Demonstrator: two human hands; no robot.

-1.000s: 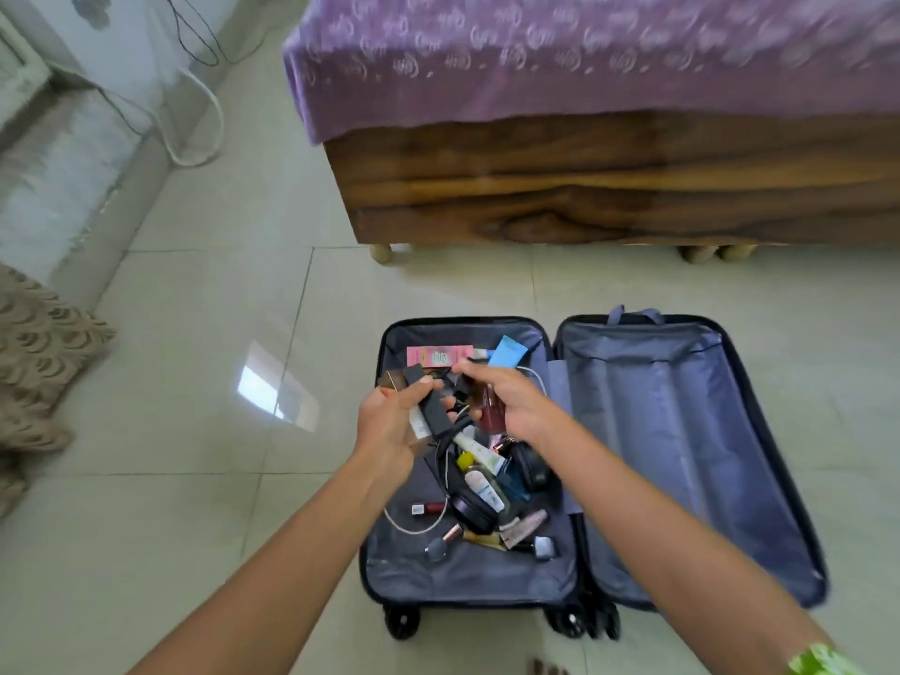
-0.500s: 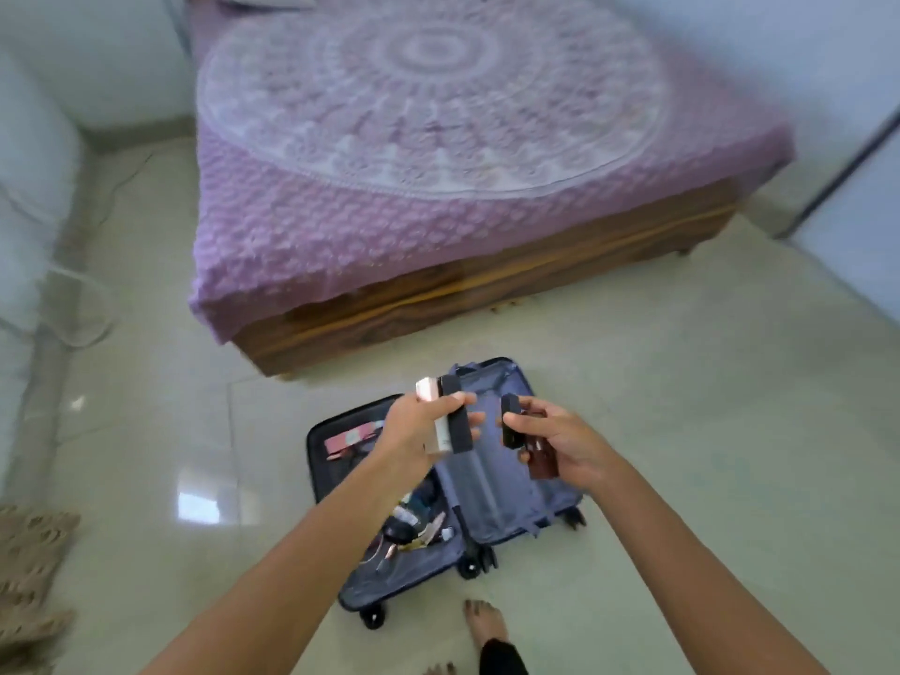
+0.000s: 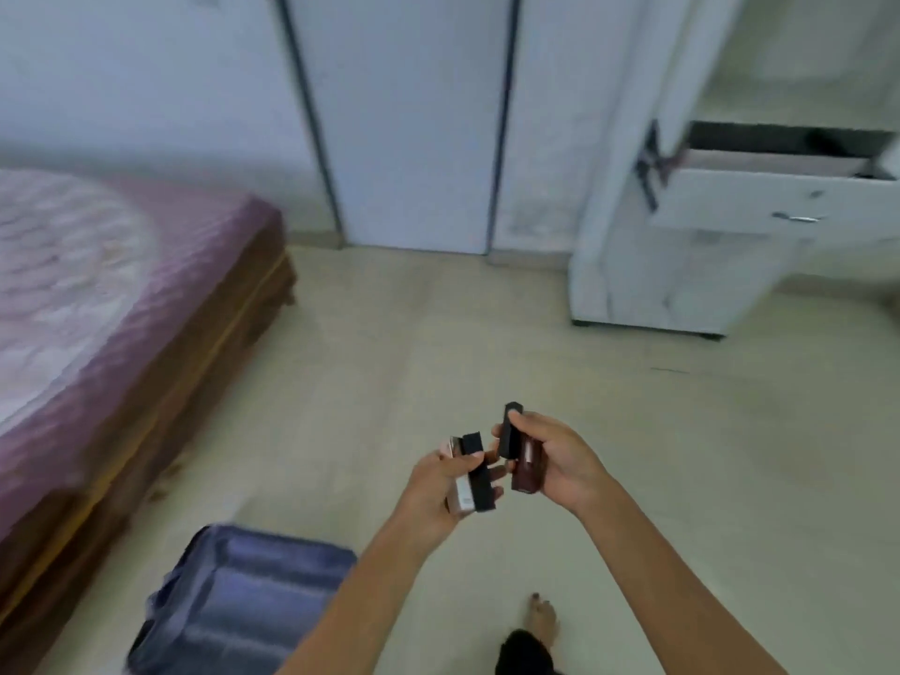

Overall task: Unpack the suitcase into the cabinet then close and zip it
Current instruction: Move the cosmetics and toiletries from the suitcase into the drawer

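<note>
The left hand [image 3: 440,484] grips a black stick [image 3: 478,472] and a pale box [image 3: 460,489]; the right hand [image 3: 560,460] grips a black tube [image 3: 509,431] and a maroon box [image 3: 527,467]. The open suitcase [image 3: 238,606] lies lower left on the tiled floor [image 3: 438,343]. The white cabinet [image 3: 682,246], its drawer [image 3: 779,197] open, has come into view; half a second ago the bed [image 3: 97,294] filled it.

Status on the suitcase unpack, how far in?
Early. Done: cabinet drawer stands open. In hand: left hand grips two small boxes; right hand grips a black stick and a dark red item. Left: stow them; suitcase lies open, unzipped.
</note>
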